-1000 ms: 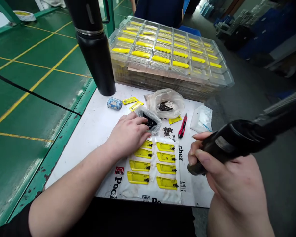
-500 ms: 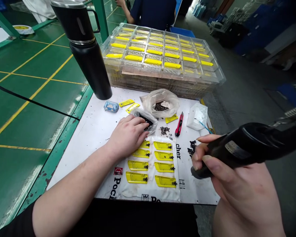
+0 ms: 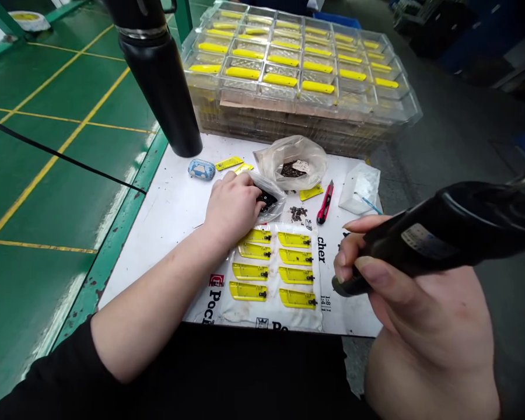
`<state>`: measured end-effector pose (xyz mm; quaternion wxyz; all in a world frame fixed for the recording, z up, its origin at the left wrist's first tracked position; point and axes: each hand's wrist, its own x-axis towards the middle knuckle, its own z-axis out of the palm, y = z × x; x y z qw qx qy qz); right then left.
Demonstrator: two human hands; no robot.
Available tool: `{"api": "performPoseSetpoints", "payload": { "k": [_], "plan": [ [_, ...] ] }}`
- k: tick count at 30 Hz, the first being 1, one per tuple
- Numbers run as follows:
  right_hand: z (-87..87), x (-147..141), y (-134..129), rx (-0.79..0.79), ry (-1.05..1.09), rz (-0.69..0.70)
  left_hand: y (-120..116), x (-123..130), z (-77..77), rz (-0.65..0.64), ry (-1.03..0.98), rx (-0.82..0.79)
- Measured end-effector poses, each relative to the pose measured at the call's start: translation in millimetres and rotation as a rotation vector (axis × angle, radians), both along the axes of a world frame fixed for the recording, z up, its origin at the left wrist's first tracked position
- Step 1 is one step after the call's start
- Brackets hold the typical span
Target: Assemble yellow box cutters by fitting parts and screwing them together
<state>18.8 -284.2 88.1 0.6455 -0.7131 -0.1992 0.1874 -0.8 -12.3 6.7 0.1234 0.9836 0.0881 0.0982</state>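
At the worktop's (image 3: 170,233) centre, the left hand (image 3: 231,204) lies with its fingers curled at the mouth of a clear plastic bag (image 3: 272,195) containing small dark parts (image 3: 266,201); the view does not confirm whether the fingers are pinching anything. Toward the right edge, the right hand (image 3: 424,303) is clenched around a black corded rotary tool (image 3: 424,248), apparently a grinder, with its tip pointing down and clear of the worktop items.

Directly below the left hand, a white printed sheet (image 3: 214,303) carries eight yellow parts (image 3: 248,290) in two columns of four, each with a small black fitting at one end. A loose pile of dark parts (image 3: 297,213) lies just above the sheet. Beyond it stands a second clear bag (image 3: 289,151) holding dark parts (image 3: 291,170) and a white label.

Nearby are a red utility knife (image 3: 326,202), yellow strips (image 3: 230,163), a blue case (image 3: 201,170), and a clear sachet (image 3: 359,188). A black insulated bottle (image 3: 161,99) stands at the far edge, beside stacked clear trays (image 3: 289,105) of yellow parts.
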Motion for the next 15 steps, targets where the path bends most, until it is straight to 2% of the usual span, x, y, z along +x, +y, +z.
{"api": "performPoseSetpoints", "payload": {
  "k": [7, 11, 15],
  "plan": [
    [1.2, -0.1, -8.6, -0.019, -0.049, -0.021, -7.3, 22.6, 18.3, -0.059, 0.165, 0.133],
    [4.7, 0.8, -19.6, -0.068, -0.143, -0.099, -1.4, 19.5, 22.8, -0.079, 0.160, 0.146],
    [10.9, -1.4, -21.6, -0.042, -0.201, -0.103, 9.3, 10.9, 23.7, -0.082, 0.098, 0.139]
  ]
}}
